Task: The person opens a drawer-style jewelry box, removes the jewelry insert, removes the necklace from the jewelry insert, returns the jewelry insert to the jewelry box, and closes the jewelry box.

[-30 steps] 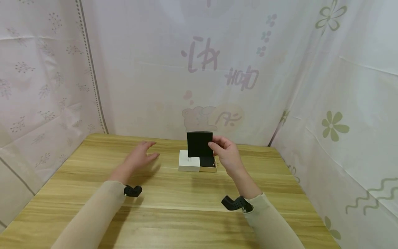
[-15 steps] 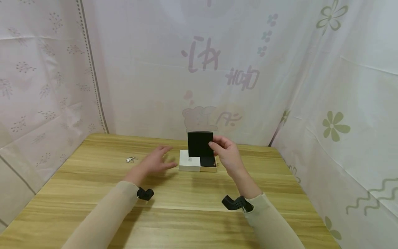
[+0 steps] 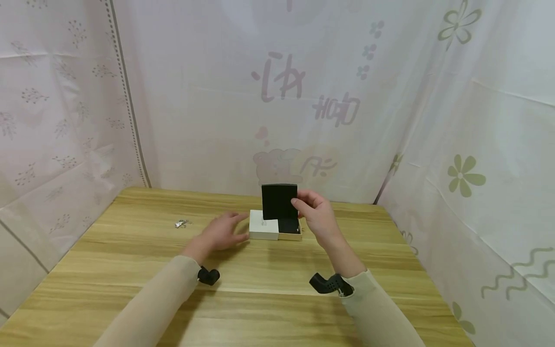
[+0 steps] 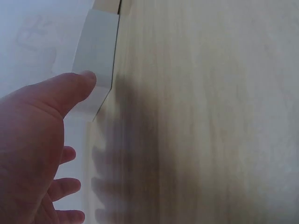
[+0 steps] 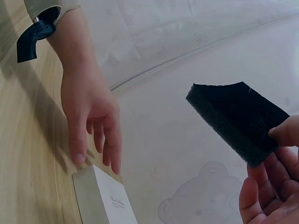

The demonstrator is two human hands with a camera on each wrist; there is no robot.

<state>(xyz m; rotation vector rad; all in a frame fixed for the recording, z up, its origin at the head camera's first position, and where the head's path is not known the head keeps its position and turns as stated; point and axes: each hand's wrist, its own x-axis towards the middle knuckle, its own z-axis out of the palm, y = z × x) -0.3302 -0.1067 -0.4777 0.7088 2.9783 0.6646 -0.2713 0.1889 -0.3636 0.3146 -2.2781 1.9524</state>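
My right hand [image 3: 318,216] pinches a square black foam pad [image 3: 279,201] between thumb and fingers, upright above a small box. In the right wrist view the pad [image 5: 243,116] shows a rough foam edge. That box has a white sleeve [image 3: 263,226], with a tray [image 3: 289,235] with a black inside showing at its right end. My left hand [image 3: 224,231] is at the sleeve's left end, fingers extended. In the left wrist view its thumb [image 4: 77,88] overlaps the sleeve's pale side [image 4: 98,42], and the other fingers are spread apart below.
A small silvery jewellery-like piece [image 3: 181,223] lies on the wooden table [image 3: 243,308], left of my left hand. Patterned white curtains [image 3: 208,106] hang behind the table and at both sides.
My left hand has moved right to the box's left end, uncovering the silvery piece on the table. The right hand and foam pad have stayed nearly still.
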